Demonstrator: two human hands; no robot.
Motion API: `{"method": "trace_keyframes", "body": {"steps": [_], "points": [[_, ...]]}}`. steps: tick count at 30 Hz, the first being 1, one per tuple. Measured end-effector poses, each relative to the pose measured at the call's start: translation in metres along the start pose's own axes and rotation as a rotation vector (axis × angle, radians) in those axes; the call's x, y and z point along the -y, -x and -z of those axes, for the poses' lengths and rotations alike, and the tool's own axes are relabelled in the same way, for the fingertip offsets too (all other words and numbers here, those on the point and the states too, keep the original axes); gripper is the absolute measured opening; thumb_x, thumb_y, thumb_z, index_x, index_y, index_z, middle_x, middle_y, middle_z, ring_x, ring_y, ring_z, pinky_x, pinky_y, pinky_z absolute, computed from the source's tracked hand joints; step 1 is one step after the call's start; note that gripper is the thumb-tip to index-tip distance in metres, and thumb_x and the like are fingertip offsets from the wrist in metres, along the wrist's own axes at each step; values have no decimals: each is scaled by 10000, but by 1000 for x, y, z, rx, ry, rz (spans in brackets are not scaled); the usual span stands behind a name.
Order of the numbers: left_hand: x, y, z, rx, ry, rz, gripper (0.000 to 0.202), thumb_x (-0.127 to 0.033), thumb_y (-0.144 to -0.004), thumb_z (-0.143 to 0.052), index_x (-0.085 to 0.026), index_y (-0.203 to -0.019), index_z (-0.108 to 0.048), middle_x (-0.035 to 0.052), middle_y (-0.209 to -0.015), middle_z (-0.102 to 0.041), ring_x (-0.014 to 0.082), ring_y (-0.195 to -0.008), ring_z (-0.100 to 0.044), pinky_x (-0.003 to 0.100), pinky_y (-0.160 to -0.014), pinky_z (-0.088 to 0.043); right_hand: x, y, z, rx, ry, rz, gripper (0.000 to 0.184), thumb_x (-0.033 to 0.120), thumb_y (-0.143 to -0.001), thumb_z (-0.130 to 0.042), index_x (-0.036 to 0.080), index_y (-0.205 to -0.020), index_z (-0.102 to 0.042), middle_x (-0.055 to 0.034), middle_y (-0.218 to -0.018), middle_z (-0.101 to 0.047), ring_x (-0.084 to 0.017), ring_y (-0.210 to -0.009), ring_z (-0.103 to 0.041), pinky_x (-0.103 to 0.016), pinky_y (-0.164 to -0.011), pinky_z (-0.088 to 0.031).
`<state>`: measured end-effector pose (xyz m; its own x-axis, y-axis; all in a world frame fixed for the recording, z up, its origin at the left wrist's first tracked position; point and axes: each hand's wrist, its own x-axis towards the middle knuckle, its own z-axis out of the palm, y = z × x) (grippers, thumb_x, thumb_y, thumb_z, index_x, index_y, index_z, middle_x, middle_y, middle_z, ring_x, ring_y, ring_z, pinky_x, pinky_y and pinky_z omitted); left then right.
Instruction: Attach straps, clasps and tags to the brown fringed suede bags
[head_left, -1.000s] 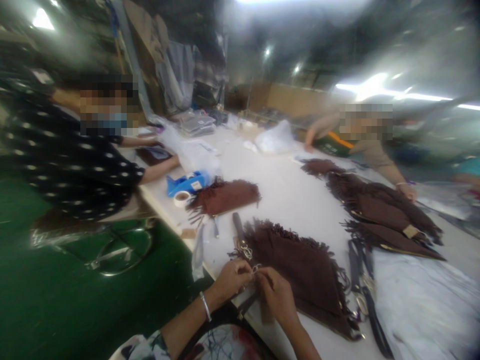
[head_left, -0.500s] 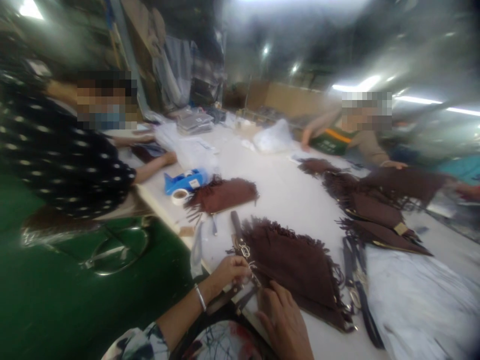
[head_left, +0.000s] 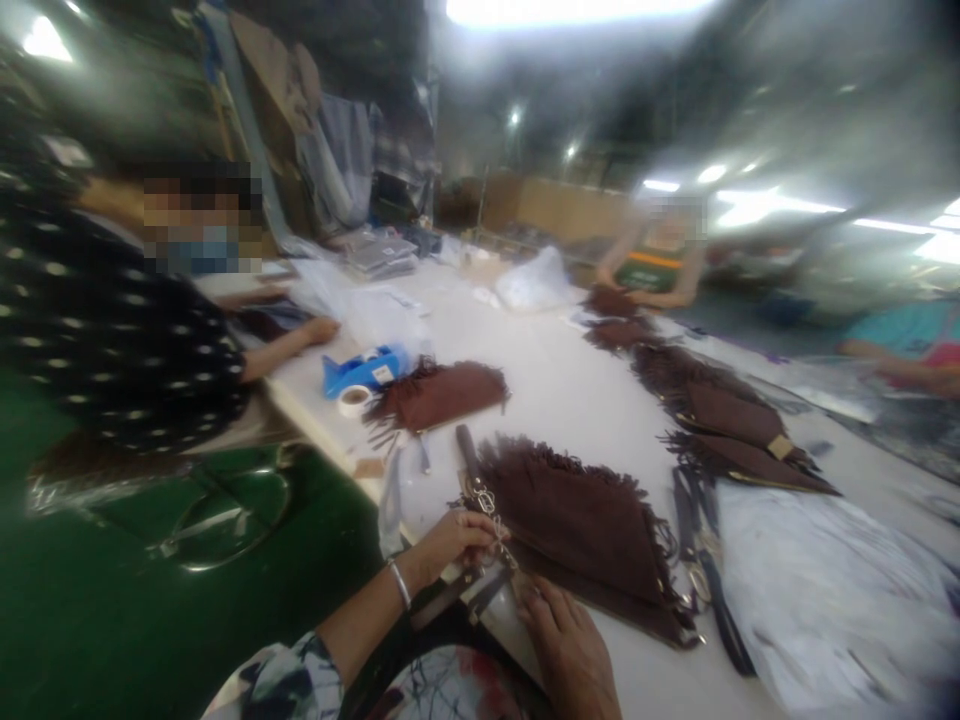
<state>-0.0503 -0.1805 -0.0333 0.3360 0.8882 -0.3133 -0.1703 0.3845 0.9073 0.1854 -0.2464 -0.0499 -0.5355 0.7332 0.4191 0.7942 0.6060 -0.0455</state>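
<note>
A dark brown fringed bag (head_left: 577, 520) lies on the table in front of me, its fringe along the far edge. Beside its left edge runs a dark strap (head_left: 469, 455) with a metal clasp (head_left: 486, 500). My left hand (head_left: 454, 545), wearing a silver bangle, is closed in a pinch on the strap's metal hardware just below that clasp. Close by, my right hand (head_left: 566, 635) rests at the bag's near left corner, its fingers bent together around a small piece that they mostly hide. Strap ends hang near the table edge between my wrists.
A reddish-brown fringed bag (head_left: 454, 395), a blue tape dispenser (head_left: 365, 370) and a tape roll (head_left: 354, 401) lie ahead-left. Several brown bags (head_left: 731, 415), dark straps (head_left: 716, 570) and white plastic (head_left: 832, 590) lie right. Co-workers sit left and across.
Across the table, the brown bag the co-worker was holding up at the right has been moved away, and that person's arms are drawn in. My hands stay at the strap, shifted only slightly.
</note>
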Motion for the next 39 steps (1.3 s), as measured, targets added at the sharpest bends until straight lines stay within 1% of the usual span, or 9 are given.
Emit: {"method": "trace_keyframes", "body": {"steps": [4, 6, 11, 18, 22, 26, 31, 37, 39], "points": [[1, -2, -2, 22, -38, 2, 356, -279, -668, -649, -128, -981, -726, 24, -652, -650, 64, -450, -450, 186, -437, -304, 7, -23, 12, 19, -68, -96, 253, 272, -975, -408, 215, -965, -654, -51, -881, -677, -140, -668, -640, -228, -595, -427], [2, -2, -2, 32, -50, 2, 374, -277, -668, -650, -118, -1000, -719, 19, -620, -641, 54, -418, -426, 178, -414, -272, 13, -41, 18, 44, -109, -120, 269, 216, -970, -375, 204, -936, -642, -33, -807, -650, -117, -592, -612, -210, -536, -391], [-3, 2, 0, 100, 30, 26, 446, -265, -666, -669, -119, -1087, -684, 4, -576, -622, 50, -385, -425, 165, -375, -236, 24, -79, 32, 135, -287, -170, 405, 29, -815, -371, 239, -1050, -624, -42, -935, -652, -133, -682, -639, -200, -597, -420], [-9, 9, -1, 158, 138, 15, 546, -231, -640, -712, -140, -1172, -632, 22, -644, -663, 56, -396, -484, 155, -390, -332, 19, -101, 31, 250, -623, -355, 278, 169, -870, -393, 221, -1108, -527, -19, -796, -700, -160, -621, -641, -201, -533, -409], [-3, 8, -5, 99, 67, -38, 505, -230, -651, -691, -146, -1147, -645, 18, -630, -670, 71, -383, -493, 161, -373, -347, 19, -109, 36, 308, -648, -250, 393, 110, -835, -393, 242, -1188, -501, -40, -914, -717, -158, -715, -669, -192, -596, -436], [-3, 10, -10, 68, 12, -99, 340, -269, -690, -680, -125, -998, -693, 4, -566, -641, 69, -348, -461, 162, -343, -320, 19, -111, 40, 279, -534, -128, 369, 95, -803, -435, 246, -1092, -607, -46, -943, -716, -158, -761, -670, -197, -645, -456], [-3, 12, -16, 77, 19, -122, 330, -347, -674, -736, -121, -909, -691, 42, -699, -696, 71, -376, -495, 169, -346, -316, 18, -103, 30, 254, -527, -185, 233, 180, -908, -390, 221, -993, -603, -11, -776, -691, -133, -646, -643, -182, -572, -424], [7, 9, -23, -202, 26, -116, 359, -445, -654, -743, -120, -768, -645, 2, -506, -615, 86, -313, -453, 181, -316, -260, 22, -86, 21, 149, -577, -287, 214, 227, -966, -327, 209, -972, -541, 10, -706, -646, -124, -600, -622, -190, -574, -417], [8, 13, -23, -256, 70, -123, 375, -455, -644, -746, -122, -784, -646, 10, -534, -633, 95, -327, -471, 190, -331, -292, 19, -78, 19, 93, -553, -297, 213, 251, -974, -336, 212, -956, -545, 14, -706, -622, -118, -592, -602, -190, -587, -426]]}}
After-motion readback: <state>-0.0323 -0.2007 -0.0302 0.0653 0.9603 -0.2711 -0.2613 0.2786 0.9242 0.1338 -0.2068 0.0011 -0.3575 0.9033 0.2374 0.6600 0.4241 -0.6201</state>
